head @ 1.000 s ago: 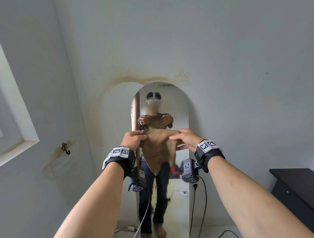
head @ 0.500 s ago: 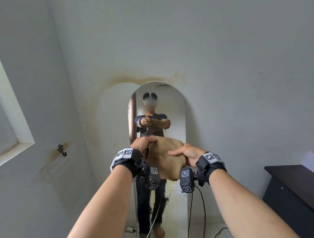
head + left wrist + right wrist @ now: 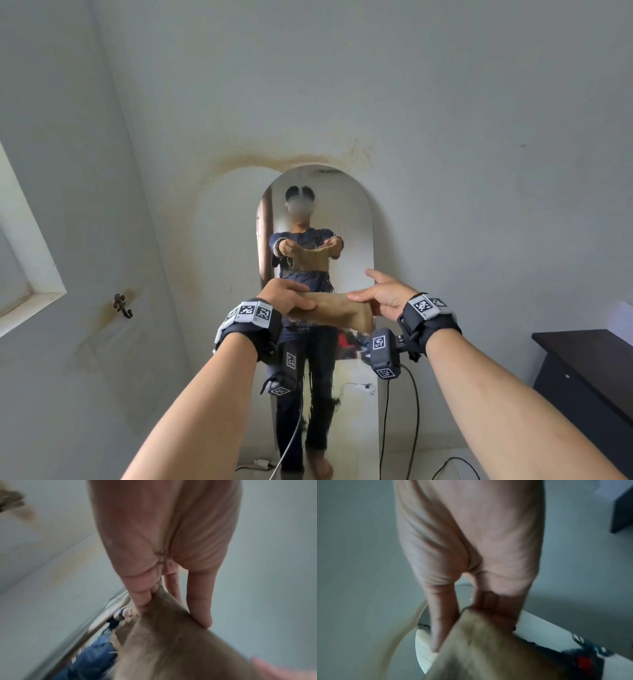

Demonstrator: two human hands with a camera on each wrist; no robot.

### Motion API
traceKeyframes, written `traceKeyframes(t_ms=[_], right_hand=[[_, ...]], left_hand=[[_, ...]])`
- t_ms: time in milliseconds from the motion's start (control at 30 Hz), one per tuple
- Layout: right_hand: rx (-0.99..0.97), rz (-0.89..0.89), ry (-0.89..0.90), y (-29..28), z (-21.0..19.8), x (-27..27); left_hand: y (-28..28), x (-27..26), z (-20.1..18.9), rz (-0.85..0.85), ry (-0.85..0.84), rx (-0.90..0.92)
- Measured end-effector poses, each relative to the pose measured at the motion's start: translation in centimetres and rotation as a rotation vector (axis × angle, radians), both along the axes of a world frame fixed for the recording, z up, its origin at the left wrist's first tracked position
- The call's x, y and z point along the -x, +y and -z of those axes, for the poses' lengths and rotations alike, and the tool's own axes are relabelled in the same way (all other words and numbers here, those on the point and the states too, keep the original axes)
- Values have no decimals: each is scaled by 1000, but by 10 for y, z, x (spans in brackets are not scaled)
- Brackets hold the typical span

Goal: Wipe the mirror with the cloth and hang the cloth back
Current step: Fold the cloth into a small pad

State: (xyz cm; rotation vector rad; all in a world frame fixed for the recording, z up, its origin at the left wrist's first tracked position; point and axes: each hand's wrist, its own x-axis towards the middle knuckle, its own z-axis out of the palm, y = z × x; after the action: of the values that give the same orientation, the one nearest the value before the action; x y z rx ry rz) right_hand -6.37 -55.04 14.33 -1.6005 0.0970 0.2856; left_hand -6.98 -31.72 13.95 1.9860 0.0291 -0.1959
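A tan cloth [image 3: 334, 313] with frayed edges is stretched between my two hands, in front of the tall arched mirror [image 3: 356, 219] that leans on the pale wall. My left hand [image 3: 286, 298] pinches the cloth's left end between thumb and fingers; the left wrist view shows that pinch on the cloth [image 3: 171, 642]. My right hand [image 3: 380, 294] holds the right end with its thumb on top, and some fingers stick out toward the mirror. The right wrist view shows the cloth [image 3: 479, 649] caught between thumb and fingers. The cloth is apart from the glass.
A small dark metal hook [image 3: 120, 306] is fixed to the left wall below a white window frame [image 3: 34, 274]. A dark cabinet [image 3: 589, 383] stands at the right. Cables [image 3: 416, 411] hang from my wrists down to the floor.
The cloth hung down from both hands a second ago; since then it was bunched, then lowered and pulled out flat and wide between them. My hands have dropped and moved apart.
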Motion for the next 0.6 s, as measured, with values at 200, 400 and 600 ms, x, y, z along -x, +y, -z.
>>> traceKeyframes(t_ms=[200, 400, 600], right_hand=[[521, -228, -161, 3, -25, -8], [286, -134, -232, 6, -40, -24], [-122, -188, -145, 27, -28, -19]], left_hand=[[9, -10, -18, 22, -174, -291], [21, -18, -26, -28, -156, 63], [8, -21, -30, -93, -95, 459]])
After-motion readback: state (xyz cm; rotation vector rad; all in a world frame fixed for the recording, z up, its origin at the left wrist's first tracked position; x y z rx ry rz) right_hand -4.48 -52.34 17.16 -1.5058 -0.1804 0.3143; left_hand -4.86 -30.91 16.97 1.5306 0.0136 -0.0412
